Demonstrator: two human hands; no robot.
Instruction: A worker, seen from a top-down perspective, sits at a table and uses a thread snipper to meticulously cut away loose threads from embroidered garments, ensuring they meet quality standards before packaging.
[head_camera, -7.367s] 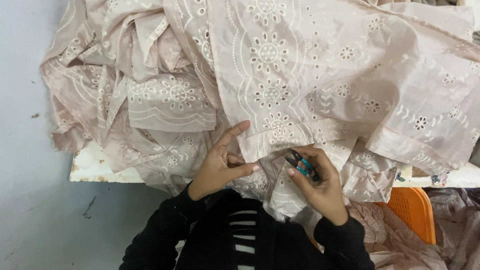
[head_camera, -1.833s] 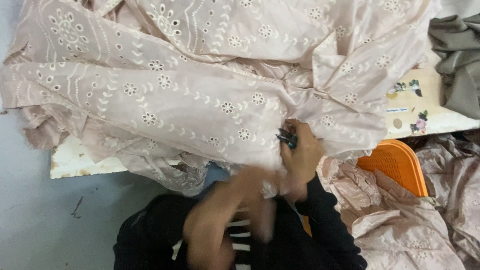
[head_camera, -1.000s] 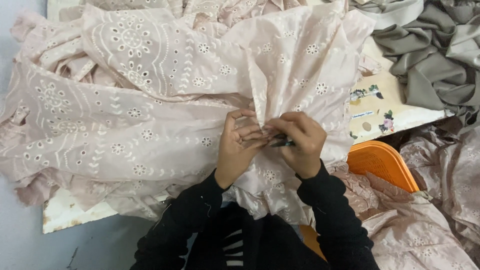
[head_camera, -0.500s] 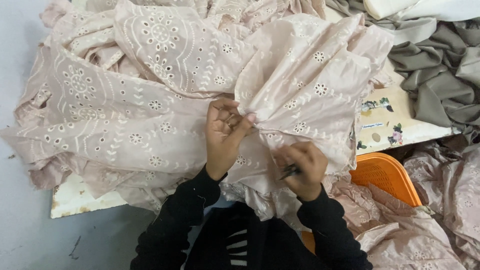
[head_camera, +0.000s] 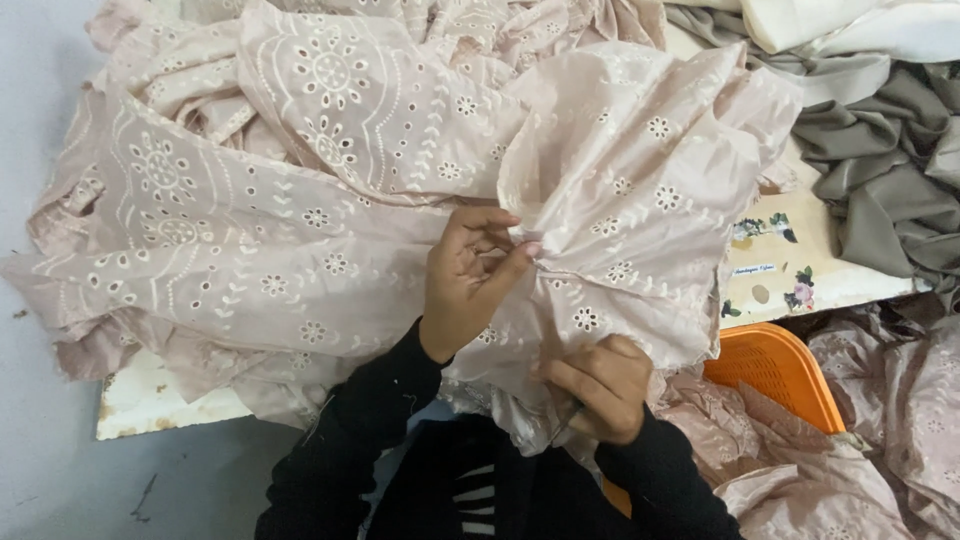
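From the head camera I look straight down at a table heaped with pale pink eyelet fabric, embroidered with flowers and small holes; it fills the upper left and middle of the frame and spills over the table's near edge toward me.

My left hand sits at the centre of the frame, fingers curled, thumb and fingertips pinching a fold of the pink fabric where a bunched section rises to the upper right. The hand is nearly closed on the cloth, palm turned toward the camera.

My right hand is lower, just right of centre, closed into a loose fist around a gathered part of the same fabric. A thin dark tool pokes out below its fingers; it is too small for me to tell what it is. Both sleeves are black and enter from the bottom edge.

The white table shows as a worn bare corner at lower left, and as a patch with flower stickers at right. An orange plastic basket sits at lower right, just beside my right forearm, with more pink cloth crumpled around it. Grey-olive fabric lies bunched at the upper right, with cream cloth above it along the top edge.
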